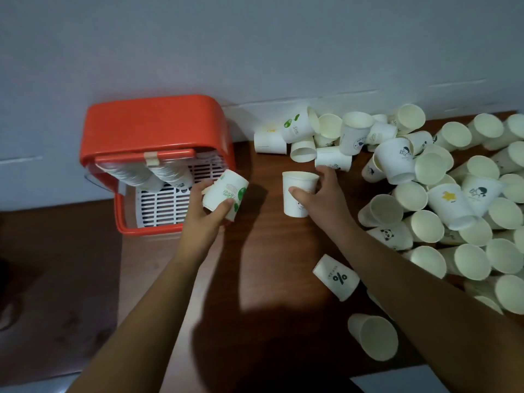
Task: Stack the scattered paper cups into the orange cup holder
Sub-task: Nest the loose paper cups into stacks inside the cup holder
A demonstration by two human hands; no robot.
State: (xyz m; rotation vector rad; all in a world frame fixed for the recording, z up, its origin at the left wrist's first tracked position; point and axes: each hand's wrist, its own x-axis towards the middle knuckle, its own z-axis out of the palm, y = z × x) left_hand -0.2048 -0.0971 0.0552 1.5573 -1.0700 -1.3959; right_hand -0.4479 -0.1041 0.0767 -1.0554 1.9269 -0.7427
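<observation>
The orange cup holder [147, 123] stands at the table's left end against the wall, with two stacks of white cups [144, 173] lying inside over a white slotted tray. My left hand [204, 211] is closed around a green-printed paper cup [226, 194], held tilted just right of the holder's opening. My right hand [317, 194] grips an upright white cup [297, 191] standing on the wood at mid-table. A large heap of scattered paper cups [442, 199] fills the right side.
The brown wooden table [263, 251] ends on the left beside the holder. A cup marked with a percent sign [336, 277] and another cup lying on its side [374, 336] rest near my right forearm. A pale wall [255, 46] runs behind.
</observation>
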